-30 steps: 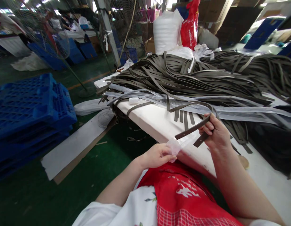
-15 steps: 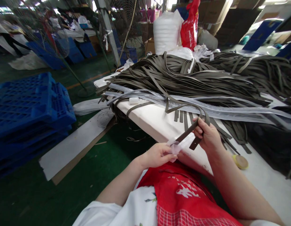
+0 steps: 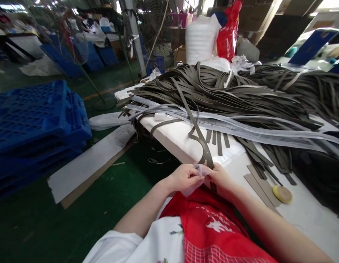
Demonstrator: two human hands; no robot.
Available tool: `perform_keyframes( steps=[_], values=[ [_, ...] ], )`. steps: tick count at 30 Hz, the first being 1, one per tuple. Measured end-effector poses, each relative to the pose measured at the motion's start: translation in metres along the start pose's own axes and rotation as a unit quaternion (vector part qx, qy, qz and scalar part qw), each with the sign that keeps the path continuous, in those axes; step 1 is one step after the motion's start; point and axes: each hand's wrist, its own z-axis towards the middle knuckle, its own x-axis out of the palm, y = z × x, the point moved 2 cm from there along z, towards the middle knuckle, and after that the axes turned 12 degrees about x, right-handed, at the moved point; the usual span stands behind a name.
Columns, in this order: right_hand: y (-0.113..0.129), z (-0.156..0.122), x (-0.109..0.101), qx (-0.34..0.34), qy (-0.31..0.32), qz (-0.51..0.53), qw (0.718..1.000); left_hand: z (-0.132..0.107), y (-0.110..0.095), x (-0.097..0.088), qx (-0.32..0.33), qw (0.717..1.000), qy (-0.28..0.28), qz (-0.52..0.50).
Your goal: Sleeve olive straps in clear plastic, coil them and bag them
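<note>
Both hands meet close to the red apron, at the near edge of the white table (image 3: 176, 137). Pinched in my left hand (image 3: 185, 179) is a thin clear plastic sleeve (image 3: 191, 188). My right hand (image 3: 220, 179) is closed on a dark grey-brown strap (image 3: 207, 155), right beside the sleeve. From the fingers the strap runs up to the long heap of straps (image 3: 240, 96) on the table, and its end hangs below my right hand. Whether the strap tip sits inside the sleeve is hidden by the fingers.
Long translucent plastic sleeves (image 3: 235, 128) lie across the heap's front. A yellow tape roll (image 3: 282, 194) rests at the right, near brown flat strips (image 3: 261, 186). Blue pallets (image 3: 29, 113) are stacked on the left floor, with a white board (image 3: 89, 164) beside them.
My right hand has come down and left with the strap, now touching my left hand at the plastic sleeve. The left hand stays nearly in place. The view has shifted slightly.
</note>
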Motion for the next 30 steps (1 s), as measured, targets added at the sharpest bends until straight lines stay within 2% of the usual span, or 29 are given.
perform_keyframes(
  steps=[3,5,8,10,15,19,26,30],
  values=[
    [0.028,0.002,-0.017,-0.066,-0.055,-0.017,0.996,0.0,0.002,-0.003,-0.03,0.999,-0.029,0.008],
    [0.058,0.001,-0.03,-0.12,-0.071,0.047,0.989,-0.001,0.004,-0.003,-0.038,0.999,-0.036,0.008],
    [0.096,-0.004,-0.034,-0.183,-0.04,0.139,0.972,-0.001,0.007,-0.001,-0.038,0.999,-0.022,-0.006],
    [0.106,-0.007,-0.024,-0.193,-0.013,0.143,0.971,0.001,0.007,0.002,-0.037,0.999,-0.017,-0.014],
    [0.095,-0.002,0.001,-0.188,0.015,0.106,0.976,0.006,0.0,0.002,-0.018,0.999,-0.024,-0.014],
    [0.087,0.008,-0.001,-0.189,0.018,0.113,0.975,0.007,-0.004,0.0,-0.002,1.0,-0.022,0.009],
    [0.087,0.013,-0.001,-0.182,0.037,0.138,0.973,0.008,-0.002,0.002,0.012,1.0,-0.004,0.013],
    [0.084,0.014,-0.003,-0.182,0.03,0.127,0.975,0.007,-0.003,-0.001,0.009,1.0,-0.017,-0.002]
  ],
)
